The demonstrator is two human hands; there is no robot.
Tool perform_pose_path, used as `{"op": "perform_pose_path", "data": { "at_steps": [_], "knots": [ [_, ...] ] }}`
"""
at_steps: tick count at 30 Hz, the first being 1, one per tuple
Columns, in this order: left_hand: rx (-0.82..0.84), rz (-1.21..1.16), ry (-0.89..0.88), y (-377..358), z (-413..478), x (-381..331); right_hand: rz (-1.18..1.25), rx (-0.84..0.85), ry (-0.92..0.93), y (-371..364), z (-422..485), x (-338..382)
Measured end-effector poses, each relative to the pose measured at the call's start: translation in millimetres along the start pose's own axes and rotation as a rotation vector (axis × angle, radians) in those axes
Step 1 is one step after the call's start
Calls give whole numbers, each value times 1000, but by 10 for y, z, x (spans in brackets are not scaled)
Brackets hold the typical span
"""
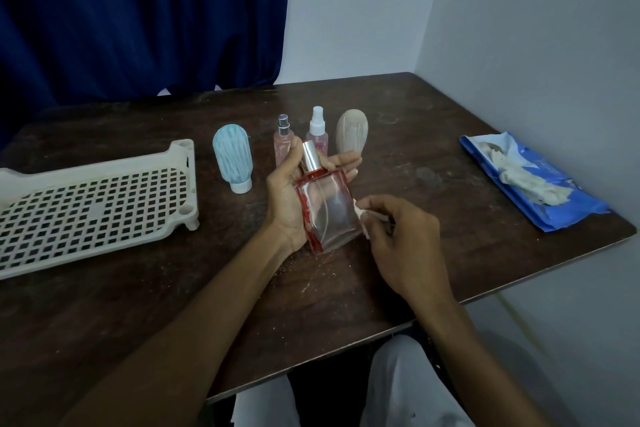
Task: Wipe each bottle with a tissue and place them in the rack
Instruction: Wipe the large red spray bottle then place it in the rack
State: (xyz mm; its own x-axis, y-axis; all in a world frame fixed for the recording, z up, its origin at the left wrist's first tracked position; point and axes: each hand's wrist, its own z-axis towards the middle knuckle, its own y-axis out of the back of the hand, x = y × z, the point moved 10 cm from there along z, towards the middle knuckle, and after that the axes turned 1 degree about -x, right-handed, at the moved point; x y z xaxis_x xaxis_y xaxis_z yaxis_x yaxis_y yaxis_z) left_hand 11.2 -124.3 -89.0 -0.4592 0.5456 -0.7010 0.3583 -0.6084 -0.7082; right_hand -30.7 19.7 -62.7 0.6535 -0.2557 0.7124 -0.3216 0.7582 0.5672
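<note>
Head, left hand (286, 199) holds bottle (330, 210), right hand (403, 241) pinches tissue (361, 215)

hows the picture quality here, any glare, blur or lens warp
Head view: dim, even light, with only weak shadows on the table; wide-angle warp bows the table edges and the rack; the glass bottle shows a faint sheen, no hard glare; the tissue isn't blown out; whole frame slightly soft.
</note>
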Motion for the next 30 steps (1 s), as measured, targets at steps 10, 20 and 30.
{"op": "perform_pose_path", "data": {
  "at_steps": [10,20,30],
  "knots": [
    [7,1,-33,-47,-47,-72,56,62,-16,-79,287,167],
    [10,50,-76,-6,0,-68,-7,95,-84,-56,-24,-100],
    [18,41,-47,-31,-35,-59,-15,-103,182,-16,177,499]
  ]
}}
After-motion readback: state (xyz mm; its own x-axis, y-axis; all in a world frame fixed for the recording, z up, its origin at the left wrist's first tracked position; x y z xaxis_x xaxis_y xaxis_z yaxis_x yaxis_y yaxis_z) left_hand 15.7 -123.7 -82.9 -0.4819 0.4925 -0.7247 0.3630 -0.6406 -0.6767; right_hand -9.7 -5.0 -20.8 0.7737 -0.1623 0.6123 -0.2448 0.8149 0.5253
